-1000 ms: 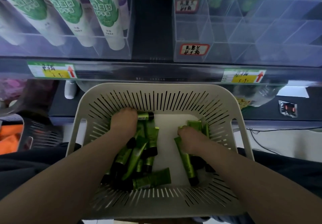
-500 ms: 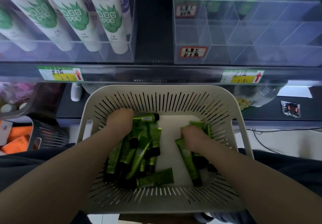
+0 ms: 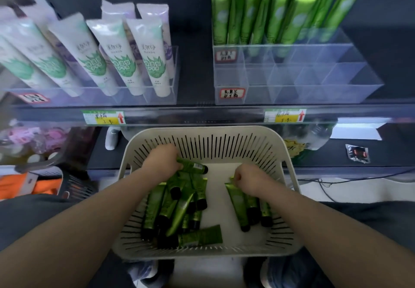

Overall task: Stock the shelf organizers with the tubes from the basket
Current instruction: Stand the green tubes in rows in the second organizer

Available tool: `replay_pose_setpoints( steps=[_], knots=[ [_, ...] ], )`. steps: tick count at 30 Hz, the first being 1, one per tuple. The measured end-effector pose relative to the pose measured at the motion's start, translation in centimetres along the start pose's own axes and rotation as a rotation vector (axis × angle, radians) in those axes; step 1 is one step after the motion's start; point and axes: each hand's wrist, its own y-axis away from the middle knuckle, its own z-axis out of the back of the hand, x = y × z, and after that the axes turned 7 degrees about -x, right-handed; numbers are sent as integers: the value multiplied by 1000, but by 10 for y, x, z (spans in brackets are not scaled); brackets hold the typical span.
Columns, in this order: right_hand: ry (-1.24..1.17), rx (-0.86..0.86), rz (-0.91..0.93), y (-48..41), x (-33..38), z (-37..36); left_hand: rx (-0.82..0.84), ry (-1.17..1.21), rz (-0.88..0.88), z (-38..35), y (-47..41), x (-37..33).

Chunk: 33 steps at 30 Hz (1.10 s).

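Both bare forearms reach down into a pale slotted basket (image 3: pixel 208 144) that sits just below the shelf edge. The left hand (image 3: pixel 162 161) is at the basket's far left, fingers curled down and gripping a black-capped tube (image 3: pixel 193 166) that pokes out to the right from under the knuckles. Directly beneath and nearer than that hand lies a loose pile of green tubes (image 3: pixel 177 207), overlapping at mixed angles, most with caps pointing toward the viewer. One lone tube (image 3: pixel 201 238) lies crosswise against the near wall.

The right hand (image 3: pixel 250 179) is clenched in a fist over the crimped ends of a cluster of tubes (image 3: pixel 239 204) on the basket's right side; the caps trail toward the viewer. A strip of bare white basket floor separates the two groups.

Above the basket, a clear rail carries two price tags (image 3: pixel 103 117) with red arrows. On the shelf to the right stands a clear divided organizer (image 3: pixel 314 81); its back row holds upright matching green tubes (image 3: pixel 280 18), and a handwritten label (image 3: pixel 232 93) is on its front. To the left, another clear organizer (image 3: pixel 157 96) holds leaning white tubes with green leaf prints (image 3: pixel 116 56). A small foil packet (image 3: pixel 357 153) lies on the lower shelf at far right.
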Motion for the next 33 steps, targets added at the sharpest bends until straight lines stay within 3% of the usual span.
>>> replay_pose_setpoints(
  steps=[24,33],
  knots=[
    [-272,-441,180,102,7,124,-271,31,-329,111,72,-109],
    [-309,-534,207,124,0,169,-267,-4,-426,149,78,-143]
  ],
)
